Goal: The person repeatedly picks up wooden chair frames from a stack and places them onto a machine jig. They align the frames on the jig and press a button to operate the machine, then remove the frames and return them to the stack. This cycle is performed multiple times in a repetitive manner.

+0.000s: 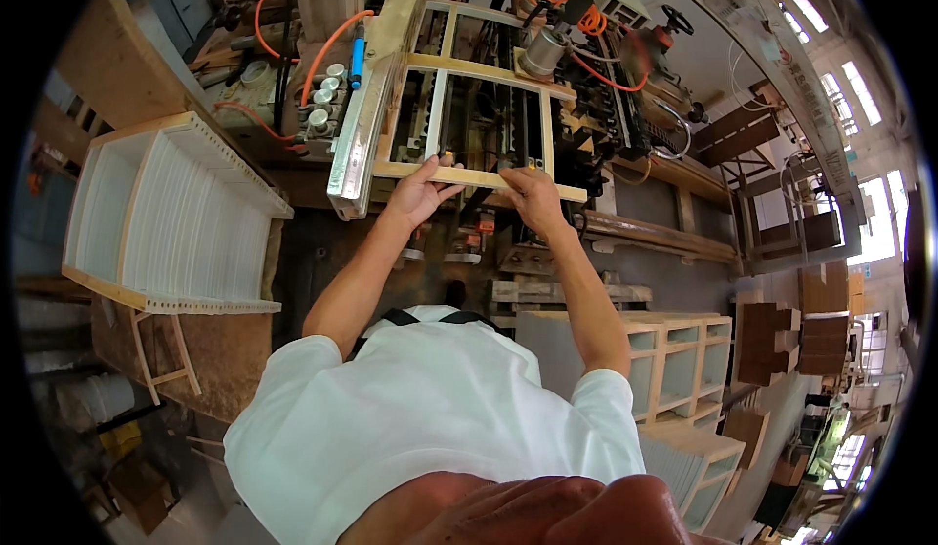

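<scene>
Pale wooden panelled frame [469, 120], one, lying flat on the grey metal machine bed [357, 144] below orange hoses [322, 51]. Left hand [422, 193] and right hand [532, 198], two, each clasp its near rail, fingers curled over the edge. Even pressure from both would likely keep it square. Stacked white slatted panels [186, 218] stand left.
</scene>
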A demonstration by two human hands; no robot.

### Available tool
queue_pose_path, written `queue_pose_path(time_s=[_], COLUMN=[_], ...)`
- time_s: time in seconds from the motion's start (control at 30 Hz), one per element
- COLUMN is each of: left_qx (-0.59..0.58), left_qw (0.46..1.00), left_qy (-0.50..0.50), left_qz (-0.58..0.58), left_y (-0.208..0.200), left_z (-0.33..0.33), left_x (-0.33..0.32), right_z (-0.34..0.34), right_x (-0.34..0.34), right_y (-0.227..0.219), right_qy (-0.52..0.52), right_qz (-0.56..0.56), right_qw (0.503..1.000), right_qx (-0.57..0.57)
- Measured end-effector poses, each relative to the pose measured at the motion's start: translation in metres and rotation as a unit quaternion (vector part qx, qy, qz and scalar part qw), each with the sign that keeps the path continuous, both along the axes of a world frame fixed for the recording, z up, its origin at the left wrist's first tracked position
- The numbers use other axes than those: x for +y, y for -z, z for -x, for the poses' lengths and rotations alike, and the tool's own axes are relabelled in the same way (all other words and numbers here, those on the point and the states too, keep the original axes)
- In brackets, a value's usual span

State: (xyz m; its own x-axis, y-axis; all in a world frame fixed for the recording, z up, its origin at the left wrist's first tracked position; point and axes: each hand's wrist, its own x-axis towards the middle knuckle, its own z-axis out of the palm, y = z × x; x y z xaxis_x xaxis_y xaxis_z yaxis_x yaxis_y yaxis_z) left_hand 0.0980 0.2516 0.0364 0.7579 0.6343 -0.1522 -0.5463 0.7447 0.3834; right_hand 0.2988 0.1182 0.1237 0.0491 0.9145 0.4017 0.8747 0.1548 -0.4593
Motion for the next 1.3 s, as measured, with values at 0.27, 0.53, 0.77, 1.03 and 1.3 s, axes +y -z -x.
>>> queue_pose_path(time_s=[0.27, 0.53, 0.77, 1.03, 1.3], left_qx=[0.007, 0.019, 0.084, 0.133, -0.005], left_qw=[1.000, 0.992, 0.983, 0.980, 0.971], left_qy=[0.003, -0.113, -0.161, -0.150, -0.220], left_qz=[-0.009, 0.050, 0.023, 0.022, 0.090], left_y=[-0.009, -0.033, -0.061, -0.035, -0.015], left_z=[0.001, -0.055, -0.092, -0.139, -0.197], left_x=[0.005, 0.061, 0.087, 0.107, 0.158], right_z=[0.000, -0.042, -0.094, -0.121, -0.118], right_x=[0.006, 0.083, 0.194, 0.264, 0.280], right_y=[0.002, -0.007, -0.010, -0.006, -0.003], right_qy=[-0.007, -0.028, -0.070, -0.106, -0.109], right_qz=[-0.029, -0.071, -0.141, -0.081, 0.054], right_qw=[0.999, 0.988, 0.918, 0.900, 0.920], right_qx=[-0.019, -0.134, -0.363, -0.415, -0.372])
